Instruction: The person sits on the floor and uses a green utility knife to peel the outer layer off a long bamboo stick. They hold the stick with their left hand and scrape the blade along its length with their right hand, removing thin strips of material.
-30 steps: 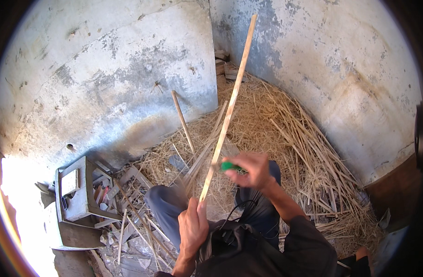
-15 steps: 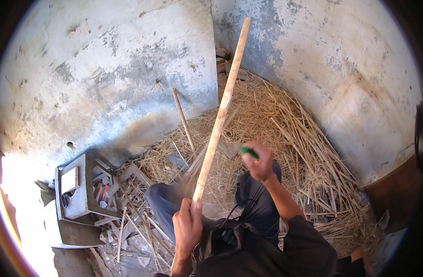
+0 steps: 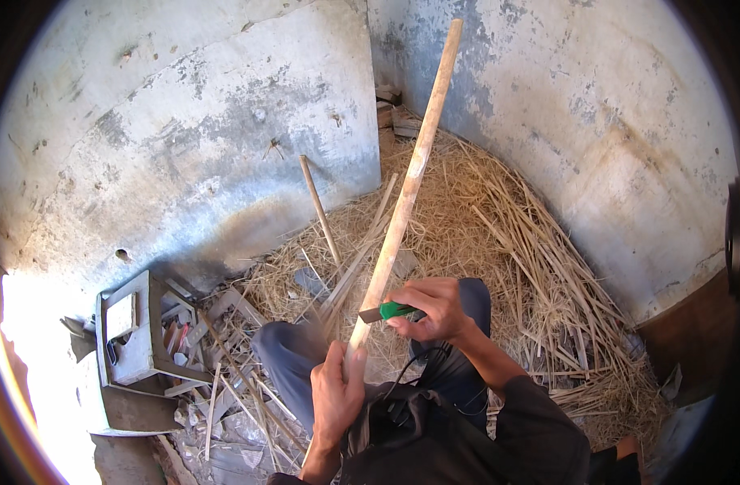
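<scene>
A long pale wooden stick (image 3: 400, 214) slants up and away from my lap toward the corner of the walls. Its near end is wrapped in the fingers of my left hand (image 3: 336, 392). My right hand (image 3: 436, 309) grips the green handle of a knife (image 3: 396, 310), thumb along its near side. The knife's short, broad blade lies across the stick a little above my left hand and appears to touch it. The lowest part of the stick is hidden by my left hand.
Straw and thin strips (image 3: 531, 275) cover the floor ahead and to the right. A thinner stick (image 3: 320, 210) leans on the left wall. At left stands a worn wooden box frame (image 3: 131, 356) beside scattered scraps. My bent knees (image 3: 285, 356) flank the stick.
My right hand has come down and left, bringing the knife from beside the stick onto it. The stick's far end has swung slightly right, and my left hand has shifted slightly right.
</scene>
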Demonstrator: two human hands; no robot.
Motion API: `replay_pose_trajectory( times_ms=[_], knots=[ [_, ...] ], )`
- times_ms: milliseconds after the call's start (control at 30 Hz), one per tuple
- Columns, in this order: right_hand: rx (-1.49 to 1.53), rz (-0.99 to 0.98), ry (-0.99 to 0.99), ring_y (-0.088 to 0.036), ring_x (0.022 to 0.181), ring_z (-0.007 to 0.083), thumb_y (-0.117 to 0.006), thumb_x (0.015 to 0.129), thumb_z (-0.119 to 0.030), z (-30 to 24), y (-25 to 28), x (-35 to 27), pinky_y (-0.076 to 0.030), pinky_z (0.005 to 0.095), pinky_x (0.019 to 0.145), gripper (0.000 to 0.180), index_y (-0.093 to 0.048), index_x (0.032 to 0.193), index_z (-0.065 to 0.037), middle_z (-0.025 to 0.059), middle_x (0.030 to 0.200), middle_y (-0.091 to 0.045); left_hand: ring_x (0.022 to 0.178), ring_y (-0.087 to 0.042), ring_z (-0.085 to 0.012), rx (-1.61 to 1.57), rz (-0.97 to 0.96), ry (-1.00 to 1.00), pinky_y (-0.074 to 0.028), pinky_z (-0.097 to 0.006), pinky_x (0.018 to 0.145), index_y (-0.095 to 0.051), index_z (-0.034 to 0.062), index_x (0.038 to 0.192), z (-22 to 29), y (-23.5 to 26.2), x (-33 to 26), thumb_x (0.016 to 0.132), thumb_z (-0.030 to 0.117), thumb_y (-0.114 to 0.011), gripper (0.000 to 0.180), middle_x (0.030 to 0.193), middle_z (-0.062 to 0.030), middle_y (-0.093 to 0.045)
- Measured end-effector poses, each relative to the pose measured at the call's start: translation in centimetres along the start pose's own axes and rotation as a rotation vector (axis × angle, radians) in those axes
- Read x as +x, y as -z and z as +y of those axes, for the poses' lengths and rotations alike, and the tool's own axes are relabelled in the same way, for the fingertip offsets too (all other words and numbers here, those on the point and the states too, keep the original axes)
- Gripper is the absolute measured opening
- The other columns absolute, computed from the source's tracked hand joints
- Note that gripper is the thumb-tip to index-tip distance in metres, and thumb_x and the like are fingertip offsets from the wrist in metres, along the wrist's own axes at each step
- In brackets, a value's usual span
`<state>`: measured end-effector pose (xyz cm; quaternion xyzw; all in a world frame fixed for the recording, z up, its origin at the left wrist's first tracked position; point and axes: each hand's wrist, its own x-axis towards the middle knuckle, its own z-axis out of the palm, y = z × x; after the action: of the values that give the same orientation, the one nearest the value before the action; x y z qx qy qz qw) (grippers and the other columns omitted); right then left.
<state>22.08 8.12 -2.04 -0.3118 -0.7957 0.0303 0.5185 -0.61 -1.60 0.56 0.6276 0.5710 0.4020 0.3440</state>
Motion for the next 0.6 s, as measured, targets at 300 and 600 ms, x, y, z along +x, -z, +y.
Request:
replay_pose_trajectory(
  times_ms=[300, 600],
  knots=[
    [-0.077, 0.015, 0.04, -0.064, 0.053, 0.0197, -0.084, 0.087, -0.034, 0.9, 1.0, 0.7, -0.05, 0.0338, 0.05, 0.027, -0.079, 0.097, -0.009, 0.0008, 0.07, -0.068, 0.06, -0.054, -0.0134, 0.009, -0.041, 0.073, -0.044, -0.035, 0.058, -0.058, -0.0001, 0.09, -0.3, 0.4, -0.5, 0.113, 0.027, -0.058, 0.035, 0.066, -0.0085, -0.059],
    [-0.114, -0.017, 0.058, -0.063, 0.053, 0.0186, -0.084, 0.086, -0.036, 1.0, 0.8, 0.7, -0.048, 0.0334, 0.049, 0.026, -0.08, 0.095, -0.011, 0.0001, 0.069, -0.066, 0.057, -0.059, -0.0391, 0.0, -0.037, 0.069, -0.047, -0.042, 0.059, -0.059, -0.0011, 0.098, -1.3, 0.8, -1.3, 0.11, 0.02, -0.061, 0.024, 0.066, -0.0214, -0.058]
  ],
)
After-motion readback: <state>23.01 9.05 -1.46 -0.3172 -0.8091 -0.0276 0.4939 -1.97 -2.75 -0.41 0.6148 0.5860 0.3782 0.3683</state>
